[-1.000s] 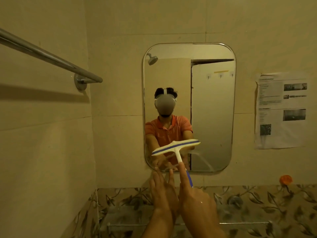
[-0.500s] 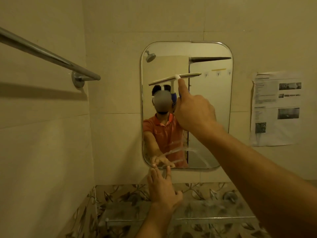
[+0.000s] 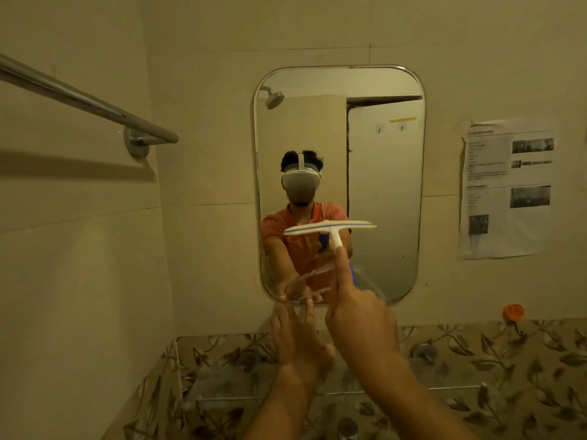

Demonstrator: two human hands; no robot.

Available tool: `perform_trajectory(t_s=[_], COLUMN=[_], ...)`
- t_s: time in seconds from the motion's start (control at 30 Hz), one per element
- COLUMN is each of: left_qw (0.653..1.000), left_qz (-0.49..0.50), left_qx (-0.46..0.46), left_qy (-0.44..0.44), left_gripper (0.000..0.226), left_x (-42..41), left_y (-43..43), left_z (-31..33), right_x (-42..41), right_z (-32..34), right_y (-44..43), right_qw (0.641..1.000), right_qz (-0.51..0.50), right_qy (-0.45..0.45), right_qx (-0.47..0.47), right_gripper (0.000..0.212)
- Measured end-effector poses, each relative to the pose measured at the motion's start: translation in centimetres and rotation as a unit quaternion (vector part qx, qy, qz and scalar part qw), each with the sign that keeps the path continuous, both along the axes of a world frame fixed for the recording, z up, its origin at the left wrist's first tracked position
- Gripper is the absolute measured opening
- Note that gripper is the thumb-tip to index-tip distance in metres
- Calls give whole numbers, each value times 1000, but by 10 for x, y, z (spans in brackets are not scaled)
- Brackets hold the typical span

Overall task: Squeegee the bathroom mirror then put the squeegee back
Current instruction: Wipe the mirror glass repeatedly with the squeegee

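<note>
So the squeegee (image 3: 330, 228) had come down from the top of the mirror (image 3: 384, 192) to its lower third. One pull nearly done, with streaks left below it. The right hand (image 3: 359, 315) had its grip wrapped round the handle, which was mostly hidden. The left hand (image 3: 298, 338) lay flat-fingered under the mirror. Couldn't tell if the blade touched the glass.
</note>
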State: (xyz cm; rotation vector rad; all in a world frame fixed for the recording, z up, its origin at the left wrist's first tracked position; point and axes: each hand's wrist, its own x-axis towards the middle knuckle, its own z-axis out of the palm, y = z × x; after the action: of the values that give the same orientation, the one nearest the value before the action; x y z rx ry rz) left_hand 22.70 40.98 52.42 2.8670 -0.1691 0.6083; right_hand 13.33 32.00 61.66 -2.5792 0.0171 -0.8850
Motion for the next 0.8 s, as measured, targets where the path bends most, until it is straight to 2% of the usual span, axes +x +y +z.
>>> perform_trajectory(t_s=[0.13, 0.33, 0.47, 0.57, 0.67, 0.8], left_qw=[999, 995, 999, 999, 998, 998], left_qz=[-3, 19, 6, -4, 19, 17], left_qx=[26, 83, 41, 27, 60, 61], left_qy=[32, 49, 8, 17, 3, -7], left_gripper=[111, 114, 104, 99, 99, 101], left_x=[1, -1, -6, -11, -10, -6], left_y=[1, 0, 2, 1, 0, 1], left_z=[4, 8, 8, 12, 12, 8], right_x=[1, 3, -10, 4, 23, 23], right_z=[-31, -42, -5, 36, 54, 26], right_y=[0, -2, -10, -21, -27, -22], right_qw=[999, 998, 999, 995, 996, 997], right_qz=[-26, -21, 20, 16, -18, -39], right_qy=[29, 51, -27, -94, -85, -73], right_qx=[-9, -19, 5, 39, 34, 0], right_gripper=[87, 90, 80, 74, 70, 82])
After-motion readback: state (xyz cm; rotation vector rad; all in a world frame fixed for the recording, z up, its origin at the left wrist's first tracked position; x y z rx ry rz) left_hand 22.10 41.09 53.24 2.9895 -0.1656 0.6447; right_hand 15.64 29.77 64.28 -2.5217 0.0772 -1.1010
